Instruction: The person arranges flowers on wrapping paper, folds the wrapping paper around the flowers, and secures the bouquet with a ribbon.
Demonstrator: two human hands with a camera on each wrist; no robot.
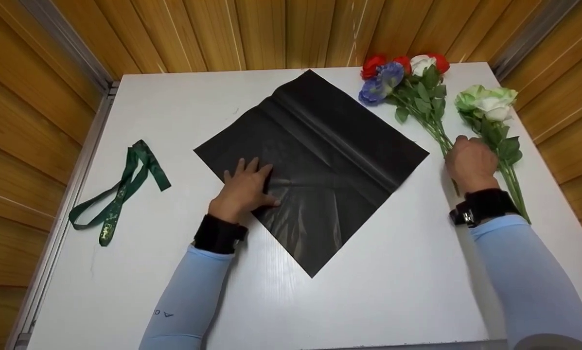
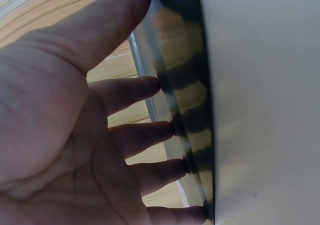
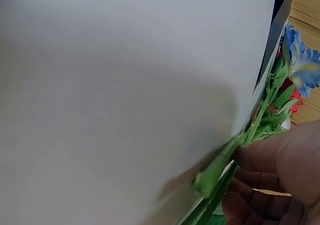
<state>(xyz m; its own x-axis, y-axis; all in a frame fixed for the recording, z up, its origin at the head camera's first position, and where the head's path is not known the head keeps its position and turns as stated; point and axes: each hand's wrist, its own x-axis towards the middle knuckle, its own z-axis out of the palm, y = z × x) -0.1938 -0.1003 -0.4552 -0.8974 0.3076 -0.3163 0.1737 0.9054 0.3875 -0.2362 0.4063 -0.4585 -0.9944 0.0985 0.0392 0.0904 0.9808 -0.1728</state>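
A square sheet of black wrapping paper [image 1: 320, 160] lies cornerwise on the white table, with soft creases across it. My left hand [image 1: 244, 192] rests on its left edge with fingers spread; the left wrist view shows the fingertips touching the dark sheet [image 2: 187, 95]. At the right, my right hand [image 1: 471, 163] holds the stems of a bunch of artificial flowers [image 1: 419, 92] in red, blue and white. Thumb and fingers close around the green stems [image 3: 220, 170] in the right wrist view. A second bunch, green and white flowers [image 1: 487, 104], lies just right of that hand.
A dark green ribbon [image 1: 120, 194] with gold print lies looped on the left of the table [image 1: 368, 301]. Wood-panelled walls [image 1: 261, 34] stand behind and at both sides, with a metal rail [image 1: 67, 233] along the left edge.
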